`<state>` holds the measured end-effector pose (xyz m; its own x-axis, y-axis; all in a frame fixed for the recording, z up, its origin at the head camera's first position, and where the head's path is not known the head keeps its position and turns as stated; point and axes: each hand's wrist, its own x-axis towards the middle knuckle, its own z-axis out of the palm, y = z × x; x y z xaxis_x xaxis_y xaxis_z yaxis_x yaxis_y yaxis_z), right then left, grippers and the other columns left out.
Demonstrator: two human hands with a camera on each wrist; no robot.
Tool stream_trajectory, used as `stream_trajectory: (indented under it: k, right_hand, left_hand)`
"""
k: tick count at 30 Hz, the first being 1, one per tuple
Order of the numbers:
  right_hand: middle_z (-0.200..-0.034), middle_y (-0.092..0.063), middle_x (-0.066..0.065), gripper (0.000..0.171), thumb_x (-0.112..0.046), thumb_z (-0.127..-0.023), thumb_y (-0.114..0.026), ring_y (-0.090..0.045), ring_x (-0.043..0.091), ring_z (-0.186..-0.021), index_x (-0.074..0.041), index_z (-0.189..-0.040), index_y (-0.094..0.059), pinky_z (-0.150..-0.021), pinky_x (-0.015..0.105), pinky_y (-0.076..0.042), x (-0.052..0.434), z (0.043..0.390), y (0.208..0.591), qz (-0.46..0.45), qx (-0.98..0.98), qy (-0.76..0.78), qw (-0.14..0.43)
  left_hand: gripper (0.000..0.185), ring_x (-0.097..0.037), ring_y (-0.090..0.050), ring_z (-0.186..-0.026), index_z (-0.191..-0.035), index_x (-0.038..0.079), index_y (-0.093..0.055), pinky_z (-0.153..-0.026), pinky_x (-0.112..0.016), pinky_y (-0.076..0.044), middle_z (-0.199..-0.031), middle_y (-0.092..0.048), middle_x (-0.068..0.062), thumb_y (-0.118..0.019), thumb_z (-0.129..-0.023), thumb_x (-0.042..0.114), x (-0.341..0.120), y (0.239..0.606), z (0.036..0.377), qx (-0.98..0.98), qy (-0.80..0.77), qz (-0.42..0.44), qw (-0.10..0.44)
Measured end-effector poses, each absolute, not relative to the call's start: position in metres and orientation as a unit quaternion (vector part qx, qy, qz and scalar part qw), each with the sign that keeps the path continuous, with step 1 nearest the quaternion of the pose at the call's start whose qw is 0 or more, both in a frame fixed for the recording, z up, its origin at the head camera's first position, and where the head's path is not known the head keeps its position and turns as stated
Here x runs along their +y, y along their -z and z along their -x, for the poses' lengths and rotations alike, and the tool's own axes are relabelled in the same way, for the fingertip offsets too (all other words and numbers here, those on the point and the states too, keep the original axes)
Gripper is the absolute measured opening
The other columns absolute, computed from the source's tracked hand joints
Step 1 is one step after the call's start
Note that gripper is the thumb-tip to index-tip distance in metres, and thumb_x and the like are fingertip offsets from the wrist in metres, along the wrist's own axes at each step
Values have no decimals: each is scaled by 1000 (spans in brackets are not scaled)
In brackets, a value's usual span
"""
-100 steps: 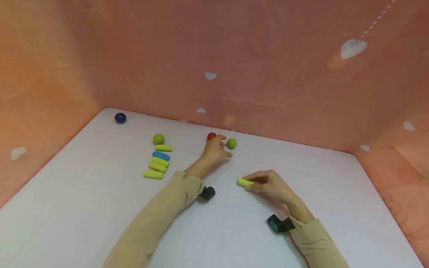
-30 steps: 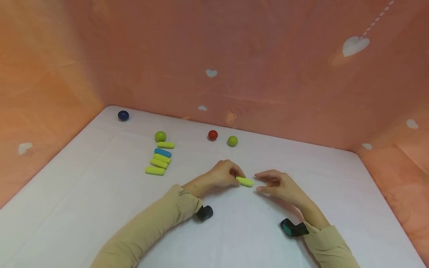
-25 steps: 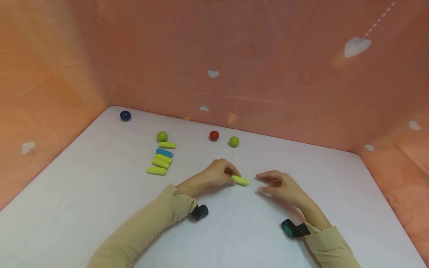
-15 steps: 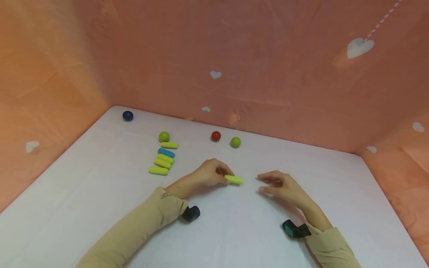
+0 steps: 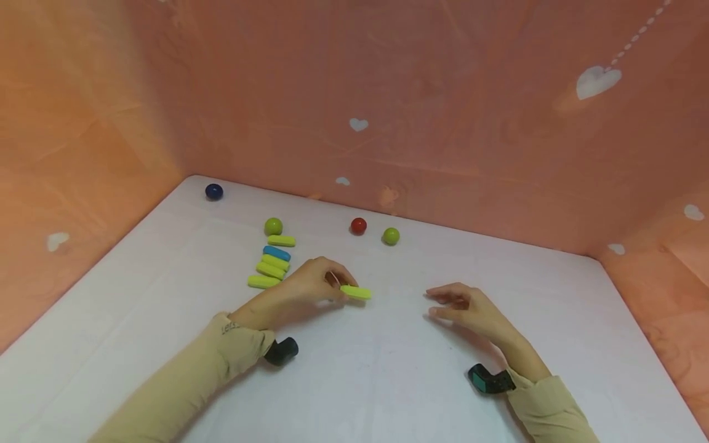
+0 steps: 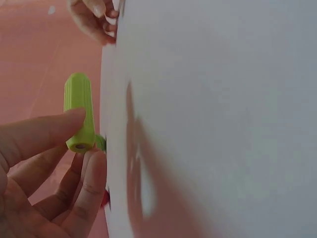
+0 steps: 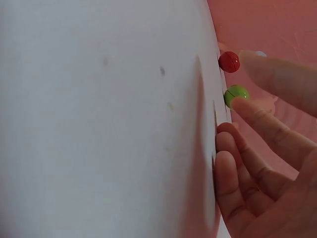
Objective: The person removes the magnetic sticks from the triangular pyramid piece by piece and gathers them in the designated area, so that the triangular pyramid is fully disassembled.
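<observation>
Our left hand (image 5: 310,284) pinches one end of a yellow-green stick (image 5: 356,293) between thumb and fingertips, just above the white desk (image 5: 166,295), with the free end pointing toward our right hand (image 5: 465,306), which rests apart with fingers relaxed and holding nothing. The stick is now near the column of sticks (image 5: 269,266), four yellow-green and one blue, that lies below a green ball (image 5: 273,226). To do this step well, we judge we should keep the pinch near the end as the left wrist view shows it (image 6: 79,111), turn the stick level and parallel to the others, and lower it beside the nearest one (image 5: 263,282) without nudging the row. We would also keep our sleeve clear of the red ball (image 5: 358,226) and the other green ball (image 5: 390,235)
</observation>
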<state>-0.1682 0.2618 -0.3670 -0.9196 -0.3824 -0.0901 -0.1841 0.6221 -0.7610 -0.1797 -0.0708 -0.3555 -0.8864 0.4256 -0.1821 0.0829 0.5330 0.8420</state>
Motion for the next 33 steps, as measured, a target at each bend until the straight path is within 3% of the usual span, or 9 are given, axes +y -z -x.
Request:
stream_trajectory:
  k: [8,18,26,33]
  right_hand:
    - [-120,-64,7,34,-25,-87,-71,-56,25,-111,-13,-119,-67,-85,23,-46,259,168,367,173,890,405,117]
    - [-119,-64,6,32,-25,-88,-70,-57,25,-110,-13,-117,-68,-85,23,-46,259,170,368,168,893,402,115]
    - [-118,-64,6,33,-27,-86,-71,-57,24,-109,-14,-117,-69,-79,22,-48,261,171,369,163,894,401,117]
    - [-118,-64,2,33,-27,-85,-73,-57,20,-108,-17,-116,-69,-82,22,-47,261,174,373,163,893,402,118]
  left_hand:
    - [24,-17,-55,-87,-104,10,-72,-79,-30,-46,-100,-66,-1,-72,-79,9,-104,358,179,852,-459,-192,167]
    - [26,-15,-58,-83,-104,11,-74,-74,-26,-49,-95,-67,-2,-78,-78,12,-140,363,174,855,-461,-202,128]
    - [29,-15,-59,-83,-105,7,-73,-73,-22,-50,-97,-68,-4,-79,-77,13,-165,363,171,842,-473,-219,137]
    - [31,-12,-60,-84,-105,4,-72,-76,-21,-50,-102,-67,-8,-80,-76,13,-185,362,162,841,-479,-203,150]
